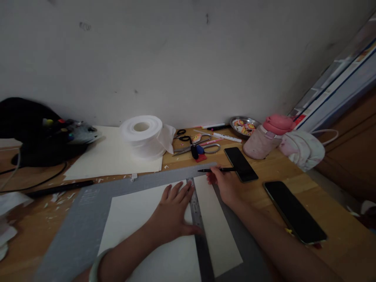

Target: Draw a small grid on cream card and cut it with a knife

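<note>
Paper (pixel 129 219): white, lay under left hand (pixel 170 217) | ruler (pixel 196 207): dark, lay under its fingertips | pen (pixel 229 169): black, sat in right hand (pixel 225 188)

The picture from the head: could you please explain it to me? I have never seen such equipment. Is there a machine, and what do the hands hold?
There is no robot here; these are a person's bare hands. The single picture comes from a camera worn on the head, looking forward and down.

The left hand lies spread over a ruler and a large pale sheet. The right hand holds a black pen.

The sheet lies on a grey mat, on a wooden table. Behind it stands a white paper roll; to the right are two phones and a pink bottle.
</note>
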A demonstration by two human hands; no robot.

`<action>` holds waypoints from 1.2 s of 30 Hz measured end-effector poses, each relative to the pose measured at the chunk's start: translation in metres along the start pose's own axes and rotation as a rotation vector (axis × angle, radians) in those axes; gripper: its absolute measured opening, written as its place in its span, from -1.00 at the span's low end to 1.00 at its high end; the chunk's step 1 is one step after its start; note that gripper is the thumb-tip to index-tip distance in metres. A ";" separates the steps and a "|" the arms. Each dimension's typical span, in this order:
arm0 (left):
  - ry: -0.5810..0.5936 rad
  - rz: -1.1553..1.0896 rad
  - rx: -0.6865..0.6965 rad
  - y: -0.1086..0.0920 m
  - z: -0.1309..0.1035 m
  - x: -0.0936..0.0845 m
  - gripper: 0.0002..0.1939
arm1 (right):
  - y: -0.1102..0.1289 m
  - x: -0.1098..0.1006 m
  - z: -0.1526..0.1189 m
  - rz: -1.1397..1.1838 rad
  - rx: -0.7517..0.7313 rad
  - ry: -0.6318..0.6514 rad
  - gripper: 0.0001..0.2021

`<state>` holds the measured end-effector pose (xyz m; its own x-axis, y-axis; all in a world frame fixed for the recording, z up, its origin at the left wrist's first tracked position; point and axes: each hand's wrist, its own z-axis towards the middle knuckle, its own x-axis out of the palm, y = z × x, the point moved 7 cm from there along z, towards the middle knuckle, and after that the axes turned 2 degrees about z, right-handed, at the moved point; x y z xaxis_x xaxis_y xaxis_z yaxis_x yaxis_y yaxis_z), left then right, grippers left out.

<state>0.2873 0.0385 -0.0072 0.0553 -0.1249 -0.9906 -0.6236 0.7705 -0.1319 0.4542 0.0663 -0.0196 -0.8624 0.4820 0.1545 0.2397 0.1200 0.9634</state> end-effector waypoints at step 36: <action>-0.079 0.007 0.018 -0.006 -0.002 0.009 0.07 | 0.004 0.013 -0.007 -0.244 -0.129 0.162 -0.82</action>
<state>0.2900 0.0311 -0.0155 0.1123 -0.0702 -0.9912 -0.6104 0.7822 -0.1246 0.4406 0.0674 -0.0126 -0.9498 0.3068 -0.0613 -0.0324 0.0985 0.9946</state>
